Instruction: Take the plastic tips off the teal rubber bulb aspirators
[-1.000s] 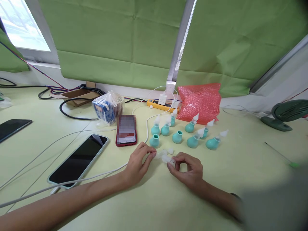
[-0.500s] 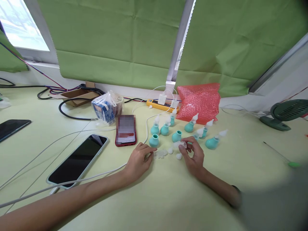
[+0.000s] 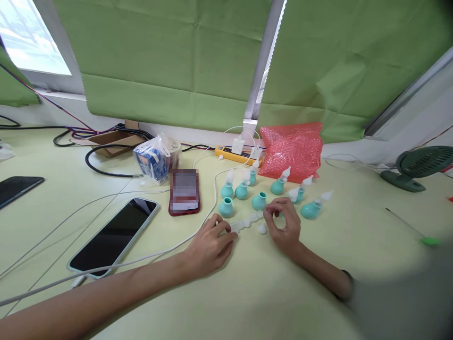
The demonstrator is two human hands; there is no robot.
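My left hand (image 3: 212, 245) rests on the table, its thumb and fingers closed about the end of a small clear plastic piece (image 3: 238, 226). My right hand (image 3: 286, 224) pinches the end of another clear piece (image 3: 256, 216), partly covered by its fingertips. A white tip (image 3: 247, 223) lies between the hands, and another white tip (image 3: 262, 229) sits nearer me. Just behind are two open-necked teal rubber bulbs, a left bulb (image 3: 225, 208) and a right bulb (image 3: 259, 201). Several teal bulbs with clear necks and white tips, such as one nasal aspirator (image 3: 311, 209), stand or lie around.
A red phone (image 3: 184, 193) and a larger phone (image 3: 115, 236) lie on the left, with a white cable (image 3: 166, 250) crossing my left forearm. Behind are a yellow power strip (image 3: 230, 155), a red bubble-wrap bag (image 3: 292, 151) and a bagged blue box (image 3: 154, 163). A green fan (image 3: 406, 181) stands right.
My left hand has shifted right and now has its fingers about the clear piece. My right hand has turned slightly, and the clear tube it held is now mostly hidden.
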